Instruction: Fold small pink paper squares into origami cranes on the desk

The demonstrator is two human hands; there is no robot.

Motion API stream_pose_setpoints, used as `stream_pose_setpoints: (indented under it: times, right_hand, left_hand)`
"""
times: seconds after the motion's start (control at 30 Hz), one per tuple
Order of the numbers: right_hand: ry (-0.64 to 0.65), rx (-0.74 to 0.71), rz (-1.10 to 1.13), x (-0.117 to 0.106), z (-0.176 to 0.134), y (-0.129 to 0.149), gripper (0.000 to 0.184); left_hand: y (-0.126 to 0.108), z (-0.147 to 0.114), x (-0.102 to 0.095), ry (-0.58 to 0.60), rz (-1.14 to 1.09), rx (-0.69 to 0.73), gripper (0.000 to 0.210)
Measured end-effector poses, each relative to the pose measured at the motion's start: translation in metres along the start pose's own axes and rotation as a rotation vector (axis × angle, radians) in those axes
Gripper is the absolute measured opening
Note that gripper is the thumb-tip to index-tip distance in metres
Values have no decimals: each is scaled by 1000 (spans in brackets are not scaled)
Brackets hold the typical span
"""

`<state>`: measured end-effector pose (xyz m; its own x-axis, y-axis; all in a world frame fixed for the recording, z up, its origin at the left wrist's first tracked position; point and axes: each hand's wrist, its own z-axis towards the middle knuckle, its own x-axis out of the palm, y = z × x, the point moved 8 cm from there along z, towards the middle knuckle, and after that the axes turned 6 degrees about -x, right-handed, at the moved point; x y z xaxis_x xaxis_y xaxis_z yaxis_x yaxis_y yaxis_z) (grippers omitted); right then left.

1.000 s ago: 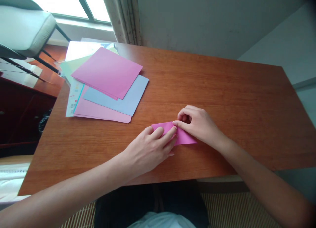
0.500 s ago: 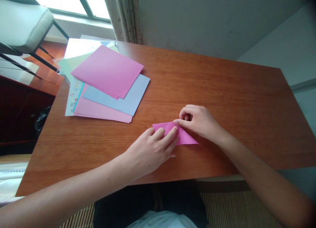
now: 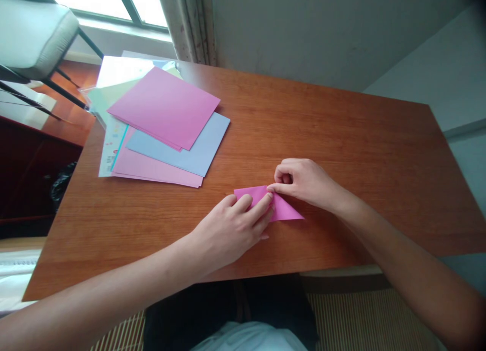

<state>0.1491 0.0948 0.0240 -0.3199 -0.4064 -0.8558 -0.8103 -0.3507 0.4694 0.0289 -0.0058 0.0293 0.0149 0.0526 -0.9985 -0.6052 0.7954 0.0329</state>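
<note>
A bright pink sheet of origami paper (image 3: pixel 286 210), folded to a slanting point at its right end, lies near the table's front edge. My left hand (image 3: pixel 237 227) rests across its middle, fingers bent and pressing it down. That hand hides much of the paper's centre and lower left. At the top edge, the thumb of my right hand (image 3: pixel 304 181) touches the paper right beside my left fingertips. The other fingers of my right hand are curled in, and I cannot see whether they pinch the paper from behind.
On the left of the wooden table (image 3: pixel 334 138) lies a loose pile: pink sheets (image 3: pixel 167 105), blue paper (image 3: pixel 207 148), lighter pink paper (image 3: pixel 159 168) and a clear packet (image 3: pixel 93 98). A chair (image 3: pixel 38 37) stands beyond the table's left end, near the window and curtain (image 3: pixel 193 27).
Both hands and the folded paper hold nearly the same pose. The whole view has shifted very slightly, and my right thumb stays at the paper's top edge.
</note>
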Motion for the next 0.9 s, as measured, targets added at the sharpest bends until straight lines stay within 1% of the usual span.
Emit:
stream_pose_setpoints:
  times: [0.1, 0.2, 0.43, 0.57, 0.77, 0.9]
  right_hand:
    - [15, -26, 7, 0, 0, 3, 21]
    - [57, -39, -21, -2, 1, 6, 25]
    - [297, 33, -151, -2, 1, -2, 30]
    - [405, 38, -225, -1, -4, 0, 29]
    - [477, 47, -297, -2, -10, 6, 26]
    - [510, 28, -290, 2, -20, -1, 27]
  left_hand:
    - [0, 0, 0, -3, -3, -4, 44]
    - [0, -1, 0, -12, -7, 1, 42]
    - [1, -2, 0, -17, -11, -3, 42]
    - [0, -2, 1, -12, -19, 0, 41]
    - [1, -2, 1, -10, -20, -1, 36]
    - [1, -2, 1, -15, -13, 1, 38]
